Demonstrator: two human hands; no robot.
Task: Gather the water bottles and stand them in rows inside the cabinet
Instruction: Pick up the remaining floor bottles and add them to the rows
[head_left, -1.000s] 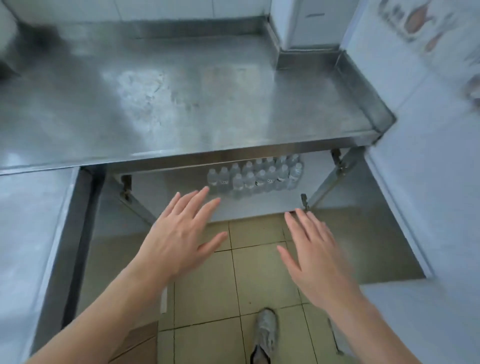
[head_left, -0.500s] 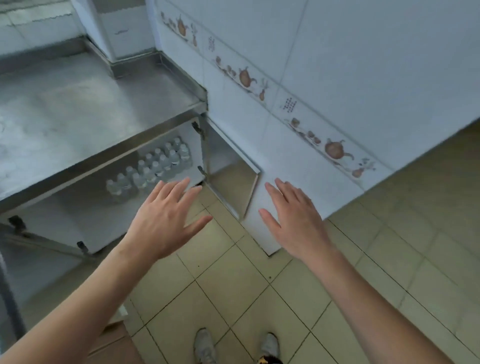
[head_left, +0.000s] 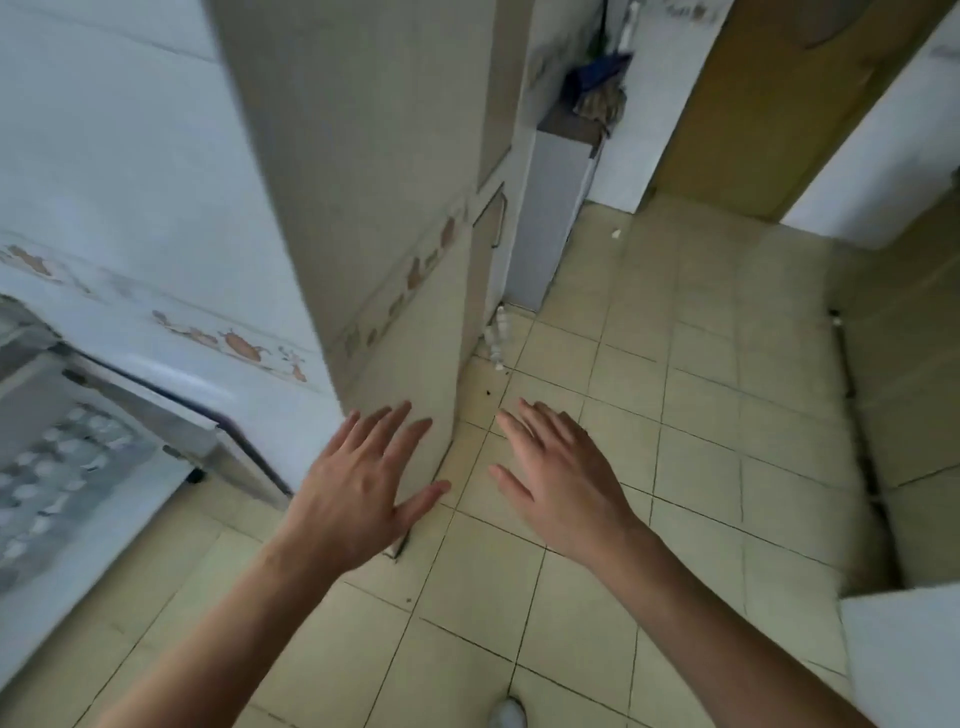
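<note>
At far left, the stocked cabinet (head_left: 78, 467) with its rows of water bottles (head_left: 47, 467) is being swung out of view. Both the left hand (head_left: 358, 488) and right hand (head_left: 561, 483) are being held flat and empty; more bottles (head_left: 497, 332) by the wall corner are probably being sought.

Beige tiled floor (head_left: 597, 519), white tiled wall (head_left: 130, 156) with decorative border, wooden door (head_left: 753, 104)
</note>
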